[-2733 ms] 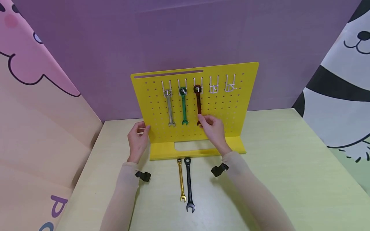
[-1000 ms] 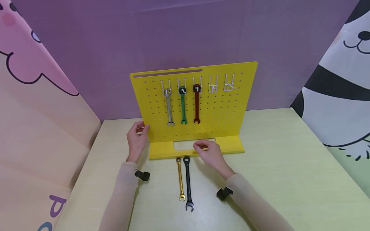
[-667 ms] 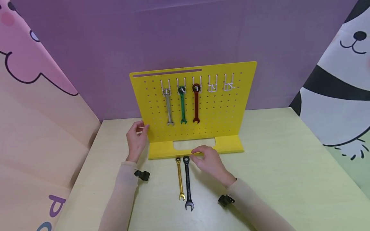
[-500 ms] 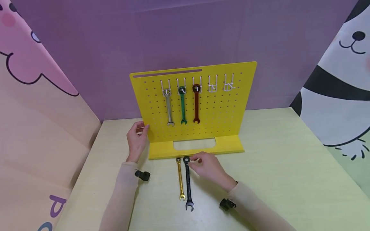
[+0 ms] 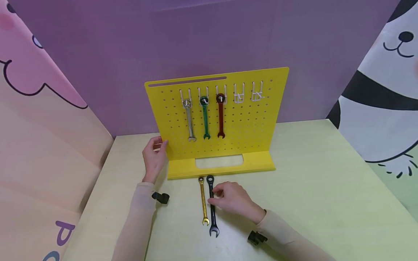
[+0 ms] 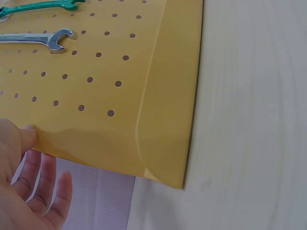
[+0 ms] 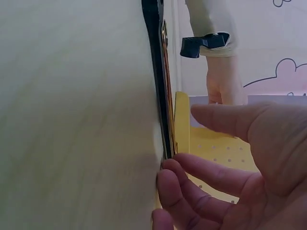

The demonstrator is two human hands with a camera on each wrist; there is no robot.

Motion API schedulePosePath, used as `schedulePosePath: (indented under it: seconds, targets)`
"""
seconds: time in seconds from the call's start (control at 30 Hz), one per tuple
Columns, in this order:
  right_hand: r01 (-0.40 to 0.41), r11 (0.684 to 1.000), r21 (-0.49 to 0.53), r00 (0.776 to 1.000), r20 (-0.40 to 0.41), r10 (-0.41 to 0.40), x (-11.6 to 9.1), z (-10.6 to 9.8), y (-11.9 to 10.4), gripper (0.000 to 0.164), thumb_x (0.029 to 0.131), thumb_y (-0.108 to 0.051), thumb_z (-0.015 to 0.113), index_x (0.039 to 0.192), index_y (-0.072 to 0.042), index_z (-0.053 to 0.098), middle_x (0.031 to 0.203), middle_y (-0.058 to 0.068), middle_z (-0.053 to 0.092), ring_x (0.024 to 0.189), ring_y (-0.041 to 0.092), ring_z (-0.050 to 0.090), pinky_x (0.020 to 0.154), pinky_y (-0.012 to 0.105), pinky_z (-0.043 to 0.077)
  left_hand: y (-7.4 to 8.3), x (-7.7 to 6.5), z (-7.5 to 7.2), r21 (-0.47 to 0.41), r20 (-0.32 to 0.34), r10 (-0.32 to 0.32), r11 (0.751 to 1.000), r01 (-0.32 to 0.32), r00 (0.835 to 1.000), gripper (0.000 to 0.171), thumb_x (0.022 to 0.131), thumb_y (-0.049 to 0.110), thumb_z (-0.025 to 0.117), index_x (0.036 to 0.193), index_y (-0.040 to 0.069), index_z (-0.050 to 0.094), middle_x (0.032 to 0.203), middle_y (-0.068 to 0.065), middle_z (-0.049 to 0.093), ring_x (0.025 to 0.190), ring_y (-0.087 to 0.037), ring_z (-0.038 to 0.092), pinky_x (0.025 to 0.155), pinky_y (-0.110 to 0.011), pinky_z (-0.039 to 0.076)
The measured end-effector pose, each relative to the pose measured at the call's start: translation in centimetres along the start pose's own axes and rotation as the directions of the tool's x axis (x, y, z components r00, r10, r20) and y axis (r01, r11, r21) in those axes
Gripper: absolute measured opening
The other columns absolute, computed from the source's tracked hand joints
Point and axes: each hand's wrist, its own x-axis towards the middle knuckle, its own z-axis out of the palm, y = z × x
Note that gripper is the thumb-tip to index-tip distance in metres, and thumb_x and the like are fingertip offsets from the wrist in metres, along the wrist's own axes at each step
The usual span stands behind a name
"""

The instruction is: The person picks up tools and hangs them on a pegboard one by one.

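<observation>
My left hand (image 5: 154,159) holds the left edge of the yellow pegboard (image 5: 243,134), thumb on its front; in the left wrist view the other fingers (image 6: 45,177) show behind the edge. Low over the table, my right hand (image 5: 233,197) is at the black ratchet wrench (image 5: 213,217), thumb across its handle. The right wrist view has that thumb (image 7: 220,117) raised apart from the wrench and the fingertips close by its end. Left of it lies a smaller gold wrench (image 5: 203,203). Silver (image 5: 190,123), green (image 5: 205,117) and dark red (image 5: 220,117) wrenches hang from the board's hooks.
Two white hooks, one the rightmost hook (image 5: 257,95), hold nothing. The board's foot (image 5: 183,170) rests on the pale table (image 5: 326,188), just behind the two lying wrenches. A purple wall (image 5: 212,40) stands behind, with printed panels at both sides.
My right hand has let go of the dark red wrench, now hanging on its hook, and come down towards me to the black wrench's handle. My left hand stays at the board's edge.
</observation>
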Motion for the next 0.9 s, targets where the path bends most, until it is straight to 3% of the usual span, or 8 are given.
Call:
schedulePosePath:
  seconds: [0.17,0.5,0.9]
  targets:
    - [0.015,0.999,-0.039,1.0,-0.011,-0.015,0.05,0.31,0.15,0.036,0.085,-0.036,0.089,0.109,-0.011,0.08,0.092,-0.003,0.074,0.08,0.009,0.061,0.072,0.031,0.051,0.04,-0.04,0.01,-0.002,0.002,-0.001,1.0,0.001,1.0,0.027,0.103,0.02,0.072,0.124,0.003,0.07,0.121,-0.019,0.071,0.107,-0.036,0.066,0.092,-0.042,0.055]
    - [-0.03,0.995,-0.091,1.0,-0.004,0.03,0.25,0.82,-0.05,0.055,0.081,-0.039,0.091,0.121,-0.005,0.075,0.071,-0.008,0.061,0.065,0.011,0.054,0.056,0.026,0.041,-0.06,-0.06,-0.04,0.002,0.004,0.003,1.0,-0.003,1.0,0.026,0.103,0.02,0.072,0.123,0.004,0.07,0.12,-0.018,0.072,0.107,-0.035,0.067,0.092,-0.041,0.055]
    - [-0.034,0.992,-0.121,0.999,0.008,0.035,0.27,0.68,-0.36,0.051,0.081,-0.027,0.087,0.124,-0.003,0.071,0.078,-0.005,0.064,0.065,0.013,0.055,0.054,0.028,0.043,-0.13,0.06,-0.04,0.005,0.005,0.003,1.0,-0.003,1.0,0.025,0.103,0.02,0.072,0.122,0.004,0.07,0.118,-0.019,0.072,0.107,-0.037,0.067,0.094,-0.046,0.056]
